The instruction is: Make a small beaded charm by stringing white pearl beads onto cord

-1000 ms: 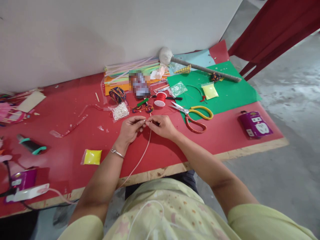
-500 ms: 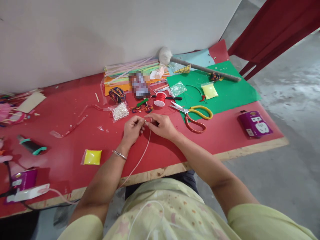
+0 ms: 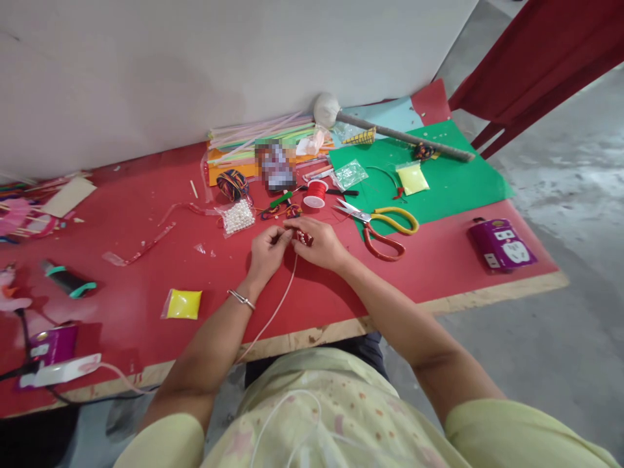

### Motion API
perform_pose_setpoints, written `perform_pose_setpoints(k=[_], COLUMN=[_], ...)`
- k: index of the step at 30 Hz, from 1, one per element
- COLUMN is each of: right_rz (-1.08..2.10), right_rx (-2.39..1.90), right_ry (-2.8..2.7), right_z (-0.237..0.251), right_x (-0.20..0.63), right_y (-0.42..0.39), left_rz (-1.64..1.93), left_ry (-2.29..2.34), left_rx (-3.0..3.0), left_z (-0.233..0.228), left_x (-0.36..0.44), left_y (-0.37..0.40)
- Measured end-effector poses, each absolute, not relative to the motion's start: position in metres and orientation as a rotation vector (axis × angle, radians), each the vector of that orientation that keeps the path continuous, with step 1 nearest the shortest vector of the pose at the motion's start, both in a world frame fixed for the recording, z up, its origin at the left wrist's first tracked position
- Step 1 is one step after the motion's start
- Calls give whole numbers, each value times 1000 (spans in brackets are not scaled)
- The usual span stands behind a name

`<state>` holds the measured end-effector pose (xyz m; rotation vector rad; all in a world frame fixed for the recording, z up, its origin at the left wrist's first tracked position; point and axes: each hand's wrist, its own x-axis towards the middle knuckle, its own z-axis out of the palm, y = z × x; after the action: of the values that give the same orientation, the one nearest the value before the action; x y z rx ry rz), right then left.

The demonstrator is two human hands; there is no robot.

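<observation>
A small piece sits at the fingertips, between the two hands, above the middle of the red surface. What shows of the piece is a few pale, bead-like specks; the rest is hidden by the fingers, so the beads cannot be counted. The left hand has its thumb and forefinger pinched together at the piece's left end. The right hand curves around it, forefinger reaching over to the left hand; whether it pinches firmly I cannot tell. One pale cord runs from below the hands to the near edge.

Just beyond the hands lie one bag of white beads, one red spool and one green tool. To the right is one pair of scissors, blades parted, one handle yellow and one red.

Farther out are two yarn balls, two yellow packets, one clear packet, one green sheet, one white-headed stick, one black-and-teal cutter and two purple boxes, one near each end. A bundle of pastel straws lies by the wall, too many to count.
</observation>
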<state>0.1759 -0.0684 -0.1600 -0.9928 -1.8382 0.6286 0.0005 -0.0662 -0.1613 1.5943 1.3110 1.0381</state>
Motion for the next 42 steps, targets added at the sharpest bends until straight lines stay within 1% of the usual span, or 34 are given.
perform_pose_setpoints(k=[3,5,11,15,20,23,25,27,30,36,42], right_rz=[859,905,657,633,626,620,618,622,647,674,689], right_rx=[-1031,-1090,-1181,-1214,-1204,-1192,-1181,-1164,-1139,-1098,-1117], right_ry=[-1768,-1745,-1792,-1782,-1752,-1754,-1750,-1733,-1681,-1627,-1653], right_z=[-167,-168,-165,-167,-169,-171,-171,-171,-168,-162,-160], right_x=[173,174,177,176,176,176,175,174,172,171,171], right_y=[-67,-66,-66,-65,-64,-65,-65,-65,-64,-66,-66], left_rz=[1054,1075,1185,1106,997,1107,1175,1148,1110,1131,1103], left_ry=[1340,1370,1499,1610,1705,1591,1419,1188,968,912,943], left_rx=[1597,1635,1854,2098,2157,1944,1586,1198,916,721,764], left_z=[-160,-160,-169,-176,-176,-175,-173,-170,-163,-158,-162], left_x=[2,2,-9,-16,-13,-11,-9,-6,-1,-4,-6], left_y=[-67,-65,-44,-25,-19,-24,-31,-39,-46,-42,-41])
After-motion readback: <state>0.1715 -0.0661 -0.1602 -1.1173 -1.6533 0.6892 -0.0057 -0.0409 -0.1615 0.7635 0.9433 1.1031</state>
